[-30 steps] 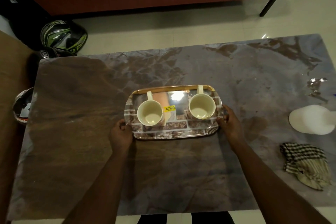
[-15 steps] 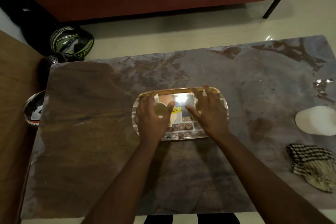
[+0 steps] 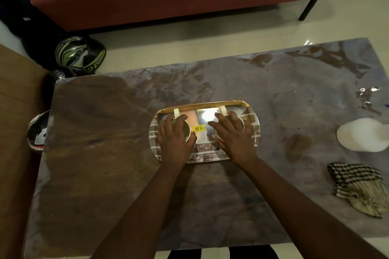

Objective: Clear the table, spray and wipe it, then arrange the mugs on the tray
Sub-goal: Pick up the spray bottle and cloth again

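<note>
Marble table [image 3: 273,94] — tray [image 3: 255,132], fingers [image 3: 179,124] curled (both hands) over mugs [image 3: 188,130]

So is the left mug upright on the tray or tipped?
Upright: the left mug stands on the tray, its round rim facing up. The left hand holds it from above.

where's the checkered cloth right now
In the head view, the checkered cloth lies crumpled near the table's right edge, just nearer the person than the white bottle, well right of the tray.
</note>
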The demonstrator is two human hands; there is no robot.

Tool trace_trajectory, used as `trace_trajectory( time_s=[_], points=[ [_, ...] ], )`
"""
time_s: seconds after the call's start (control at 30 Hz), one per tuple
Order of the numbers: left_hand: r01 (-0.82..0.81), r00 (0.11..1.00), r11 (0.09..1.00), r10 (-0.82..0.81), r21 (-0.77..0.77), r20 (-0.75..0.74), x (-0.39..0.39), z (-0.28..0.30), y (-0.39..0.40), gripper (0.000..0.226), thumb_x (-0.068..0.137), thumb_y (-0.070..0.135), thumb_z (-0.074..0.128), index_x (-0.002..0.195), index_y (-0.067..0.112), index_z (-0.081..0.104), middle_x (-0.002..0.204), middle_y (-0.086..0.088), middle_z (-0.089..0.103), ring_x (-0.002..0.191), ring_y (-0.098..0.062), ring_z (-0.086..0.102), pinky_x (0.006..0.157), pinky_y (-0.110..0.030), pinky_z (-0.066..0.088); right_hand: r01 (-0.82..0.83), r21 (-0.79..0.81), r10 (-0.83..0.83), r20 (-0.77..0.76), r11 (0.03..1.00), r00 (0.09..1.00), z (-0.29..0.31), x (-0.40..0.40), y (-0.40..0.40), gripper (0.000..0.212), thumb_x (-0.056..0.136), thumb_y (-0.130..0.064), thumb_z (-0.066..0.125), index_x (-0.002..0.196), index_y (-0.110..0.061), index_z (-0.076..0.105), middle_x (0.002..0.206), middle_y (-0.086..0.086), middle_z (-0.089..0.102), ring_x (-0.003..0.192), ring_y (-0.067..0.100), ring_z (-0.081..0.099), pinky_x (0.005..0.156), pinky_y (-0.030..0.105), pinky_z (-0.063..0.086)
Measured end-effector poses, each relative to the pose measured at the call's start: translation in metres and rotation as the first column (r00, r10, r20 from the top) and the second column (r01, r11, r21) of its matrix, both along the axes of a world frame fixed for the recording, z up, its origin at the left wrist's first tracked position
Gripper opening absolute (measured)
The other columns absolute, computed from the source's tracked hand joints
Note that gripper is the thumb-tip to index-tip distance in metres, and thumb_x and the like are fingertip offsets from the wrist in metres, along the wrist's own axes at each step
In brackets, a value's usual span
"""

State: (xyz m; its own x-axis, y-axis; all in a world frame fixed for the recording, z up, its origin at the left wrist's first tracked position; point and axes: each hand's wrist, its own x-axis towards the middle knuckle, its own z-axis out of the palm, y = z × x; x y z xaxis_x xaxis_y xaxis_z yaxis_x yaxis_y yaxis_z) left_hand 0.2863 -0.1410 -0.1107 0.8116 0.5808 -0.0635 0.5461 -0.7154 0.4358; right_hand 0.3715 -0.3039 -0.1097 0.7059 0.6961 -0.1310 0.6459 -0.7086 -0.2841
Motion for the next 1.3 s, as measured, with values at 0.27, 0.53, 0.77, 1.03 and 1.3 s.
trace_trajectory(
  time_s=[0.27, 0.53, 0.77, 1.03, 1.3],
  points=[
    [0.066, 0.965, 0.998, -0.06, -0.019, 0.255, 0.022, 0.041, -0.045, 0.057, 0.087, 0.038, 0.063, 0.135, 0.009, 0.053, 0.151, -0.014, 0.04, 0.143, -0.032, 0.033, 0.117, -0.053, 0.023, 0.098, 0.262, -0.102, 0.0, 0.96, 0.995, 0.023, -0.002, -0.02, 0.057, 0.091, -0.052, 0.033, 0.138, -0.024, 0.046, 0.15, 0.004, 0.037, 0.142, 0.023, 0.024, 0.114, 0.049, 0.023],
    [0.436, 0.863, 0.884, -0.36, -0.165, 0.355, 0.096, 0.07, -0.159, 0.046, 0.083, 0.013, 0.067, 0.127, 0.004, 0.056, 0.131, -0.014, 0.056, 0.125, -0.028, 0.051, 0.107, -0.034, 0.04, 0.426, 0.381, -0.434, -0.07, 0.821, 0.898, 0.029, 0.003, -0.134, 0.047, 0.088, -0.031, 0.056, 0.13, -0.011, 0.053, 0.136, 0.013, 0.053, 0.128, 0.031, 0.048, 0.099, 0.047, 0.043],
    [0.432, 0.901, 0.774, -0.393, -0.463, 0.183, 0.139, 0.037, -0.304, 0.069, 0.082, 0.017, 0.074, 0.142, 0.007, 0.042, 0.144, -0.013, 0.046, 0.132, -0.026, 0.045, 0.111, -0.035, 0.036, 0.657, 0.192, -0.639, -0.152, 0.729, 0.754, 0.0, 0.003, -0.267, 0.056, 0.079, -0.018, 0.073, 0.13, -0.004, 0.054, 0.133, 0.019, 0.055, 0.125, 0.034, 0.051, 0.101, 0.047, 0.042],
    [0.287, 0.956, 0.821, -0.276, -0.493, 0.099, 0.18, 0.005, -0.401, 0.091, 0.064, 0.036, 0.088, 0.14, 0.014, 0.044, 0.141, -0.006, 0.05, 0.131, -0.024, 0.045, 0.108, -0.045, 0.039, 0.487, -0.189, -0.52, -0.229, 0.853, 0.823, -0.037, -0.001, -0.353, 0.075, 0.085, -0.048, 0.056, 0.148, -0.036, 0.016, 0.159, -0.003, 0.012, 0.147, 0.025, 0.007, 0.112, 0.062, 0.008],
    [0.339, 0.927, 0.806, -0.374, -0.486, 0.026, 0.199, -0.02, -0.404, 0.1, 0.06, 0.033, 0.091, 0.144, 0.017, 0.039, 0.149, -0.007, 0.04, 0.138, -0.026, 0.035, 0.112, -0.043, 0.036, 0.465, -0.14, -0.481, -0.108, 0.874, 0.87, -0.05, -0.002, -0.364, 0.067, 0.082, -0.026, 0.066, 0.14, -0.04, 0.037, 0.152, -0.001, 0.033, 0.139, 0.028, 0.033, 0.109, 0.058, 0.029]
  ],
)
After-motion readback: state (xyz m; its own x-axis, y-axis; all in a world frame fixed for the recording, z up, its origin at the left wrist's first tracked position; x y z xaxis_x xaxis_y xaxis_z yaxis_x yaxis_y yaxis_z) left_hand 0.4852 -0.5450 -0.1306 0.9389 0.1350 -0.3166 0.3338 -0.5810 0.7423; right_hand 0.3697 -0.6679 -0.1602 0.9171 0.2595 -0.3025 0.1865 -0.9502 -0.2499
